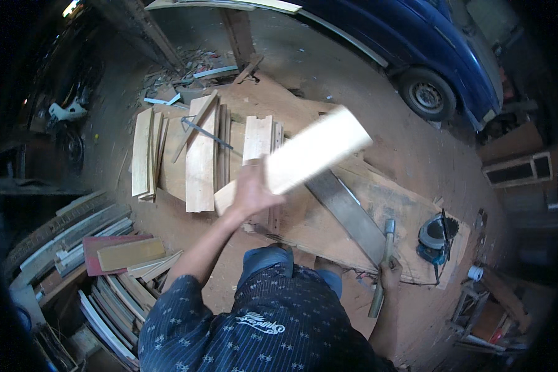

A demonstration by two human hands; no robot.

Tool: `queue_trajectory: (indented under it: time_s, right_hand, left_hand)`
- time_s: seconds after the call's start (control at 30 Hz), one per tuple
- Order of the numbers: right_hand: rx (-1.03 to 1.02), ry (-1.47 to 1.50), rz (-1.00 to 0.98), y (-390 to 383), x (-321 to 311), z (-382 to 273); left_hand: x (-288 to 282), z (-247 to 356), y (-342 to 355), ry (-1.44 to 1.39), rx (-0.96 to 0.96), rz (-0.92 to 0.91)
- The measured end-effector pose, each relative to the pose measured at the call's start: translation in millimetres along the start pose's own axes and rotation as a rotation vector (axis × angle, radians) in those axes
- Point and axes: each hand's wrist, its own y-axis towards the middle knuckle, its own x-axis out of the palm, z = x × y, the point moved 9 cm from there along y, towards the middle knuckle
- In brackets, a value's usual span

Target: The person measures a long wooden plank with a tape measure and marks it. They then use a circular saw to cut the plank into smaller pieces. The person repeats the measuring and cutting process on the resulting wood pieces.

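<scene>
My left hand (254, 190) is closed on a pale wooden board (322, 150), which is tilted up over the worktable (304, 232) and slightly blurred. Under that board stands a stack of planks (258, 137) with notched ends, partly hidden by my hand. Low at the right, my right hand (390, 273) grips a hammer (389, 239) by its handle, the metal head pointing away from me. Beside the hammer, a long grey plank (347, 214) lies slantwise on the table. To the right of it rests a circular saw (433, 237).
More planks (201, 158) stand in stacks on the table's left, with a metal square (208, 133) and a thin stick across them. Offcuts (130, 254) pile up on the floor at lower left. A blue vehicle (378, 31) is parked at the far right.
</scene>
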Motion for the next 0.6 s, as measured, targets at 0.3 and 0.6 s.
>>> queue_trajectory:
  time_s: [0.3,0.6]
  right_hand:
    - [0.091,-0.021,-0.219,-25,70,-59]
    - [0.089,-0.343,-0.293,-18,110,-90]
  left_hand:
    - [-162,-336,-101,0.059,-0.862,0.563]
    - [-205,-437,-43,0.386,-0.648,0.568]
